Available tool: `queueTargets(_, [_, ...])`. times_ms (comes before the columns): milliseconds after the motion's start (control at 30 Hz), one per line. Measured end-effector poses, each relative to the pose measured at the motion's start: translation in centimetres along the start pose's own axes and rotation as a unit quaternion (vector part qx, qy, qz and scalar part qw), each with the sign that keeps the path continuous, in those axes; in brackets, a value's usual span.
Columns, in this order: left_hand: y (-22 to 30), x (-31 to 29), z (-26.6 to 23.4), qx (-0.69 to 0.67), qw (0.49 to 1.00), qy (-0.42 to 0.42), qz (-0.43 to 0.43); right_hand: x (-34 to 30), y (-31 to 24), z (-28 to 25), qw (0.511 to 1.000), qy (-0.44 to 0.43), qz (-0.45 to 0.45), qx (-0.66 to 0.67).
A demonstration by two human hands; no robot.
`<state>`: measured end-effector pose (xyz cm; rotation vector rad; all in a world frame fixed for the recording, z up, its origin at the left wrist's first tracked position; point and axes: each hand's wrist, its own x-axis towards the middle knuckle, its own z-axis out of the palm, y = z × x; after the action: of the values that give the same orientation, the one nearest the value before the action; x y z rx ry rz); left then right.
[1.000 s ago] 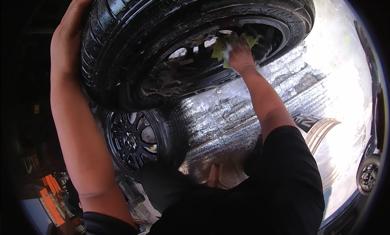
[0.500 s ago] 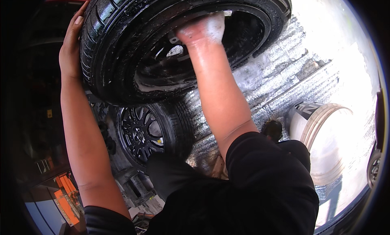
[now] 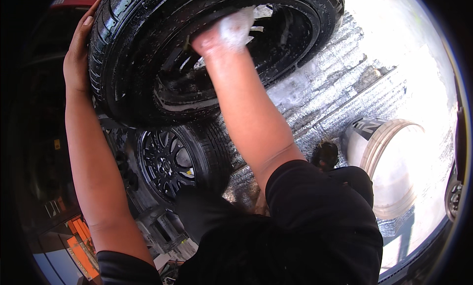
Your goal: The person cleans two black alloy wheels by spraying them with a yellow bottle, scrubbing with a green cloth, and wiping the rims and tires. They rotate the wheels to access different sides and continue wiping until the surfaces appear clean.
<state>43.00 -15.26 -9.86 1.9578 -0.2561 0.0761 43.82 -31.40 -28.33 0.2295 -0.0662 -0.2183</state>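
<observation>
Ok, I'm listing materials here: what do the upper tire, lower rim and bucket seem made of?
Upper tire: black rubber, wet and glossy, by its grooved, shiny tread.
Lower rim: probably metal, glossy black, perhaps painted, by its sharp highlights.
Bucket: likely whitish plastic, by its ribbed band; glare hides its finish.

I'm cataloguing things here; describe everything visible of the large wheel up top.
The wheel has a black, wet, speckled, rubbery tire with grooved tread, and a dark rim with light showing through it. Whitish residue streaks the rim's lower edge. It tilts, cut off by the picture's upper edge, its support unseen. The left hand lies against the tread; the foamy, blurred right hand reaches inside the rim.
</observation>
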Motion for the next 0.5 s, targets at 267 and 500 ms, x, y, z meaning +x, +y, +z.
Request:
queueTargets(267, [1.6,1.3,0.0,0.079,0.995,-0.01,0.06,8.6,-12.4,-8.5,0.965,0.05,-0.161,0.2])
queueTargets(500, [-1.2,1.9,-4.8,-0.072,0.996,0.004,-0.043,-5.5,9.6,-0.6,0.993,0.025,0.036,0.112])
